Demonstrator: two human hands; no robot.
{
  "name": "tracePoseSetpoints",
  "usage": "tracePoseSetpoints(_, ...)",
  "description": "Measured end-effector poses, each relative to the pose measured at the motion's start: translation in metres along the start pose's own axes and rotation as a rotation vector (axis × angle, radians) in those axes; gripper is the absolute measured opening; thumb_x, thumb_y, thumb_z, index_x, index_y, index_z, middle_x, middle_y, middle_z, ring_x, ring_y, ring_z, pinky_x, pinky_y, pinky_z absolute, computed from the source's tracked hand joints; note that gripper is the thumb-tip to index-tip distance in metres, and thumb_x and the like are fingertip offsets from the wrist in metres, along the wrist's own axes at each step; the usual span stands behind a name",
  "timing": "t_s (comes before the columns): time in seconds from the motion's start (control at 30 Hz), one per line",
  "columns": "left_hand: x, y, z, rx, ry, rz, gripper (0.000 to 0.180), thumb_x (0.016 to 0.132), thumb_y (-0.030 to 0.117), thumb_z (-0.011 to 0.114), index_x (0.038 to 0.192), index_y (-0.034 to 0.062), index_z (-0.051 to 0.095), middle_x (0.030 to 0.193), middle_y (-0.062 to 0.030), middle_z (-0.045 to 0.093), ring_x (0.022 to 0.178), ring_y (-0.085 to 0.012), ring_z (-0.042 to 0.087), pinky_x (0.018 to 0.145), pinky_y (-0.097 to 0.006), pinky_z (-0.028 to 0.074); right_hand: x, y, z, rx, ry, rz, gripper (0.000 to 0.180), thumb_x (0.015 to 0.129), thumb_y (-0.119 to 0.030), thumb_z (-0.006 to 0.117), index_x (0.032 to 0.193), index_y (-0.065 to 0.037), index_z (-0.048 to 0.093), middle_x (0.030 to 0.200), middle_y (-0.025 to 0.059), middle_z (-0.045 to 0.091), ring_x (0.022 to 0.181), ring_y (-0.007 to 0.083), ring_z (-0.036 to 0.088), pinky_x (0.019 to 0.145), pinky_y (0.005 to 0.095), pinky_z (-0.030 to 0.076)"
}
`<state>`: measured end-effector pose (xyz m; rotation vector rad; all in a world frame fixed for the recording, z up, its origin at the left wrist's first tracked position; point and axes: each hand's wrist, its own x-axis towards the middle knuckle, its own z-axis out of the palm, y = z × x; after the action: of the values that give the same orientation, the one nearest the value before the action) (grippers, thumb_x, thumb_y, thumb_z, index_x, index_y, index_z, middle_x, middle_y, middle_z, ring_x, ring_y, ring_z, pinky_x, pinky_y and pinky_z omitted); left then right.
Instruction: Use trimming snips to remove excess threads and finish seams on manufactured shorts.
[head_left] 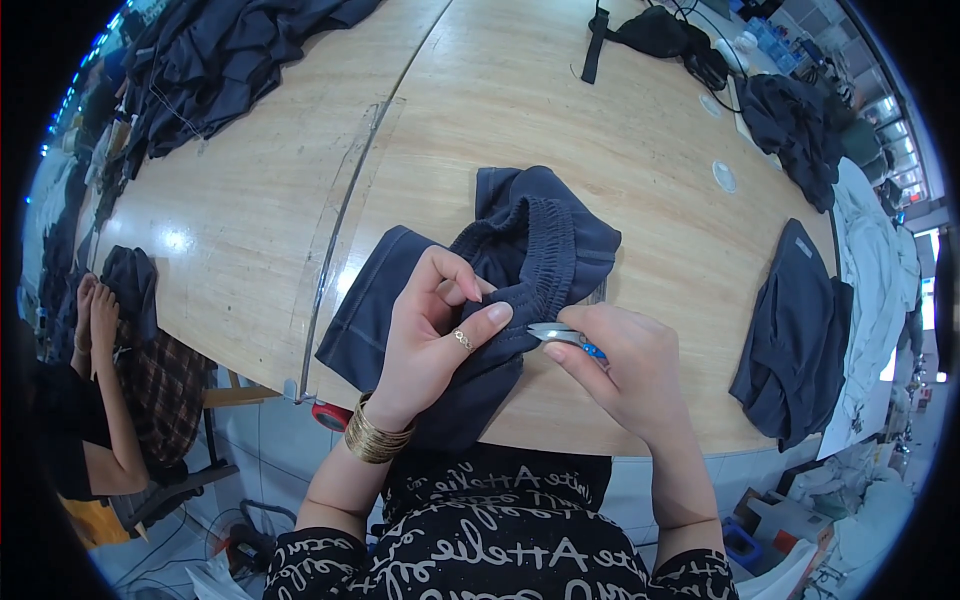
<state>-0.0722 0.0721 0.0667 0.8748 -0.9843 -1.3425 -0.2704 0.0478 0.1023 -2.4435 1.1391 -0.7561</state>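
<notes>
Pinching navy garment between hands, snips alongside

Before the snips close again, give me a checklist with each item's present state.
1. Left hand grips the garment at the gathered waistband: ok, fabric is pinched between thumb and fingers.
2. Right hand holds the snips: ok, metal tip points at the fabric edge.
3. Left thumb clear of the blades: not ok, the thumb tip sits right beside the tip.
4. Loose thread between the blades: cannot tell, too small to see.
5. Garment supported on the table: ok, it lies on the wood near the front edge.
</notes>
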Motion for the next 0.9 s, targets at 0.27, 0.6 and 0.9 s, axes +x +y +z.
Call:
tracePoseSetpoints(0.27,0.000,-0.004,0.002,-0.096,0.041,-0.007,0.026,0.084,-0.007,0.062,0.095,0.0073,0.043,0.089,-0.0018,0.053,0.082,-0.0038,0.052,0.073,-0.018,0.044,-0.001,-0.002,0.005,0.001,0.018,0.005,0.025,0.080,-0.031,0.068,0.089,-0.009,0.062,0.068,0.0034,0.057,0.058,0.0202,0.058,0.051,0.0310,0.043)
tracePoseSetpoints(0.6,-0.003,-0.001,0.009,-0.131,0.090,0.007,0.027,0.084,-0.008,0.061,0.093,0.0084,0.041,0.087,-0.0027,0.055,0.080,-0.0041,0.053,0.072,-0.018,0.044,-0.003,-0.008,0.012,-0.010,0.061,0.042,0.023,0.081,-0.030,0.068,0.091,-0.009,0.062,0.068,0.0040,0.057,0.058,0.0207,0.057,0.052,0.0312,0.042)
tracePoseSetpoints(0.9,-0.003,-0.004,0.007,-0.179,0.092,-0.040,0.027,0.084,-0.009,0.061,0.092,0.0088,0.042,0.085,-0.0016,0.054,0.079,-0.0041,0.052,0.072,-0.018,0.044,-0.005,-0.009,0.017,0.010,0.091,0.076,0.021,0.082,-0.028,0.067,0.088,-0.009,0.061,0.068,0.0033,0.057,0.059,0.0210,0.057,0.052,0.0317,0.042)
